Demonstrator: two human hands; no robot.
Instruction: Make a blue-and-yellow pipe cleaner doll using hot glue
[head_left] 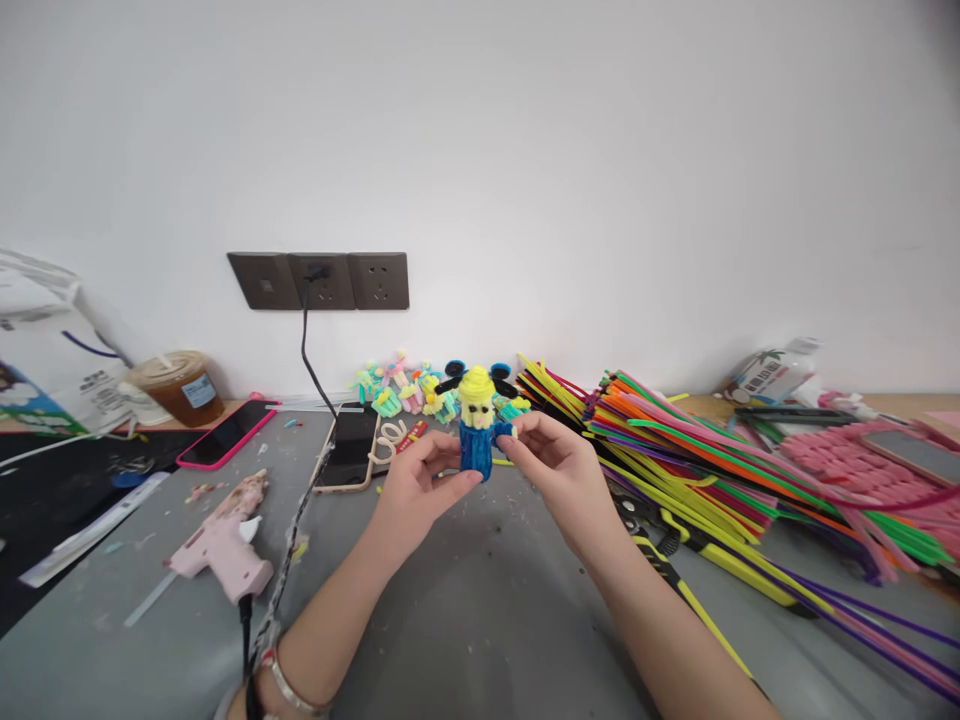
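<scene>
A small pipe-cleaner figure with a yellow head and blue body is held upright over the grey table. My left hand grips its blue body from the left, fingers curled round it. My right hand pinches the figure's small yellow arm on the right side. Just behind the figure stands a row of finished pipe-cleaner figures against the wall.
A pink glue gun lies at left with its cord running to the wall sockets. Two phones lie behind it. A big heap of coloured pipe cleaners fills the right side. An iced drink cup stands far left.
</scene>
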